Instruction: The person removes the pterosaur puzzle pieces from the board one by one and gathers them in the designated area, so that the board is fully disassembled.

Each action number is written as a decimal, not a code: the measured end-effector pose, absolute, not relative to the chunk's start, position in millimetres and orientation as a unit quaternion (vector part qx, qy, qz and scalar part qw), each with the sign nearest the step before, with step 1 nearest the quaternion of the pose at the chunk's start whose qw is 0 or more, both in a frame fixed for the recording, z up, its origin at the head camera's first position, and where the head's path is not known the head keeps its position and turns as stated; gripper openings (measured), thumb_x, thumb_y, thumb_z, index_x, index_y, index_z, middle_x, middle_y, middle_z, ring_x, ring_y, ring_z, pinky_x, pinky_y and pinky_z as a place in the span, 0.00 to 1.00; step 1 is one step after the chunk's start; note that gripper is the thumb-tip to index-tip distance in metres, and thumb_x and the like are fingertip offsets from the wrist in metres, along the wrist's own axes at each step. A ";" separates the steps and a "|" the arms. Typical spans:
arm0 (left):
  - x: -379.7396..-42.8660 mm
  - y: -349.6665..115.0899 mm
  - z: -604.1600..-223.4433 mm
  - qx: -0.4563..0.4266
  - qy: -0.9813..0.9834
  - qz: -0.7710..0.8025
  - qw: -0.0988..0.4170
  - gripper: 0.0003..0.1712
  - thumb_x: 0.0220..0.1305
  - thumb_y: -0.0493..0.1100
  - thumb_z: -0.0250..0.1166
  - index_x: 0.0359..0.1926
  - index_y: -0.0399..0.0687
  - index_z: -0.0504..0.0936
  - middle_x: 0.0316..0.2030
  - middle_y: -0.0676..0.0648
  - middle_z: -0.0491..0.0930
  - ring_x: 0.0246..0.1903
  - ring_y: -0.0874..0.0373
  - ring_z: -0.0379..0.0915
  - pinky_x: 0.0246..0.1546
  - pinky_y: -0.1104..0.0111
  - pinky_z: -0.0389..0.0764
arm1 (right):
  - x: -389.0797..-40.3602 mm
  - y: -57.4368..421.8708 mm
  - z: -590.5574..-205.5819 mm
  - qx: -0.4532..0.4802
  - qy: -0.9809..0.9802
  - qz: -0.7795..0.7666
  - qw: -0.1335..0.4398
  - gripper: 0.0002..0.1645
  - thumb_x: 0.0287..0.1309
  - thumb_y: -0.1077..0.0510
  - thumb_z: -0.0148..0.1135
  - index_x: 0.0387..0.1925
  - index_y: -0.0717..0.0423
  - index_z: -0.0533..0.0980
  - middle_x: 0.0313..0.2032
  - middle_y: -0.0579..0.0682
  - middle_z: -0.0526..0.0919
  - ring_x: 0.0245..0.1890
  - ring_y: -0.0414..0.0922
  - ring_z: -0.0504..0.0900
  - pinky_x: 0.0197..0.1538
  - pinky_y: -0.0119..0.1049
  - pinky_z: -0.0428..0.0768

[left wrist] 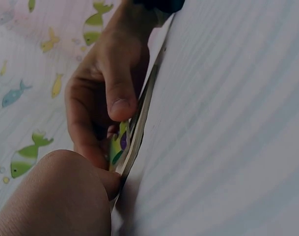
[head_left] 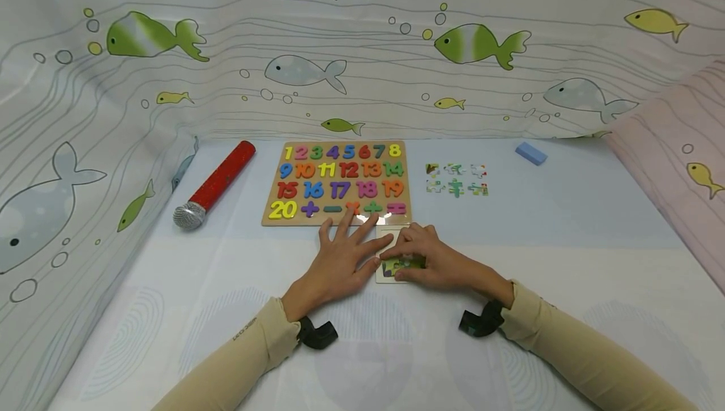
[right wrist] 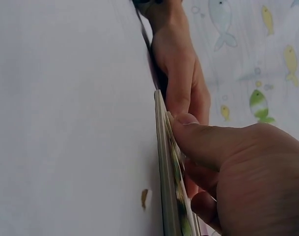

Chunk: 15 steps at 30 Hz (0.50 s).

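Note:
A small wooden puzzle frame [head_left: 381, 280] lies in front of the number board [head_left: 340, 178]. My left hand [head_left: 337, 266] is spread flat, its thumb at the frame's left edge and some fingertips reaching the board's lower edge. Over the frame, my right hand [head_left: 438, 263] pinches a green jigsaw piece [head_left: 391, 268] between thumb and curled fingers. In the left wrist view the colourful piece [left wrist: 117, 145] stands slightly tilted above the frame. The right wrist view shows the right thumb against its edge; the fingers hide much of the frame's inside.
Several loose jigsaw pieces [head_left: 456, 180] lie in two rows right of the number board. A red microphone [head_left: 218, 181] with a silver head rests at left. At the far right is a blue block [head_left: 530, 153]. Fish-patterned cloth walls [head_left: 385, 39] stand behind and beside the table.

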State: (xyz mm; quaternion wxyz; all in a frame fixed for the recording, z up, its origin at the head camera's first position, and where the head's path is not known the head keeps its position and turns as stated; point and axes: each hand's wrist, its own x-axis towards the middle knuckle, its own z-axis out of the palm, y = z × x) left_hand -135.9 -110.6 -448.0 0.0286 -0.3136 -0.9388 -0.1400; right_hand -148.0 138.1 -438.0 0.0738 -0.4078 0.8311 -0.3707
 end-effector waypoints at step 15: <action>-134.8 -110.6 -447.6 -0.315 -0.936 -0.155 0.031 0.28 0.77 0.59 0.46 0.74 0.72 0.67 0.81 0.50 0.52 0.80 0.32 0.36 0.68 0.28 0.38 | -168.9 164.2 -434.8 -0.382 0.831 -0.404 0.016 0.24 0.57 0.55 0.75 0.56 0.46 0.84 0.37 0.44 0.77 0.41 0.43 0.67 0.46 0.42 0.54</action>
